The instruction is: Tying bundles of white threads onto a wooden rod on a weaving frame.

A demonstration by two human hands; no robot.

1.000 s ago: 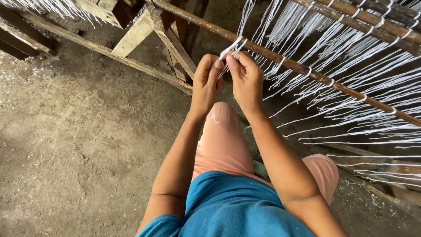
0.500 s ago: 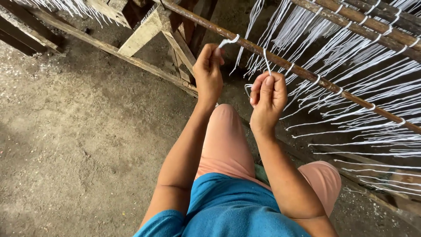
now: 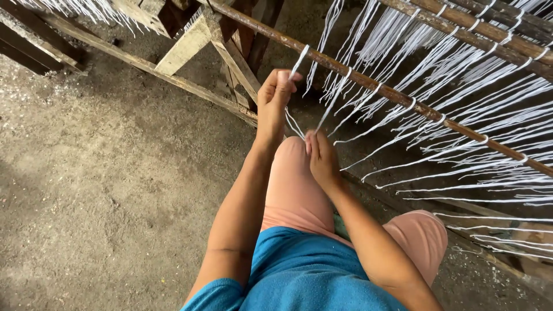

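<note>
Dirt floor [image 3: 103, 190], wooden frame beams [image 3: 144, 63] resting

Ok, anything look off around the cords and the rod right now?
Nothing stands out. The white cords hang looped over the brown rod. The left hand pinches one cord up by the rod, and the right hand holds cord ends lower down. No breakage shows on the wooden frame.

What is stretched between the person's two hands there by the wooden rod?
In the head view, white cord runs taut between the left hand, raised beside the brown rod, and the lower right hand. Nothing else lies between them.
</note>
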